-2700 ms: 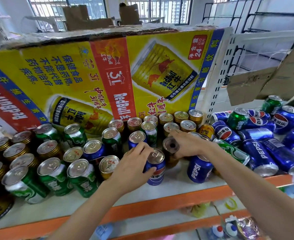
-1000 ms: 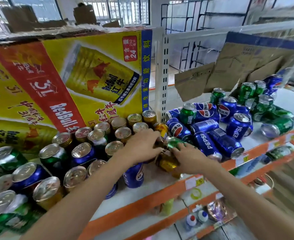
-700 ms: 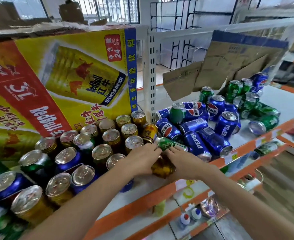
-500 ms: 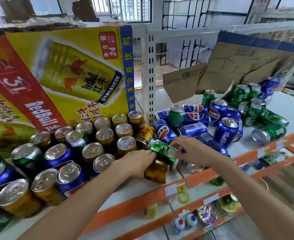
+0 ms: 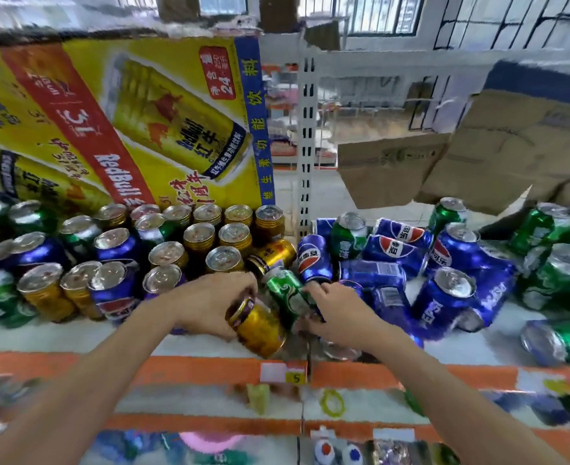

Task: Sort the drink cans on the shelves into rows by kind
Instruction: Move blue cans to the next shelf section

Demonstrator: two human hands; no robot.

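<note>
At the front edge of the shelf (image 5: 209, 344), near the white upright (image 5: 306, 135), a gold can (image 5: 260, 325) lies tilted on its side, its dark-rimmed top turned toward the left hand (image 5: 209, 305). That hand's fingers curl round the can's upper end and grip it. Just right of it a green can (image 5: 285, 292) also lies tilted, touching the gold one. The right hand (image 5: 337, 312) rests against the green can with fingers bent; whether it grips that can or the blue one beneath cannot be told. Standing gold, blue and green cans crowd the left bay; toppled blue cans (image 5: 444, 303) marked Pepsi fill the right. Behind stands a yellow carton (image 5: 125, 122) printed RedBull and 24.
</note>
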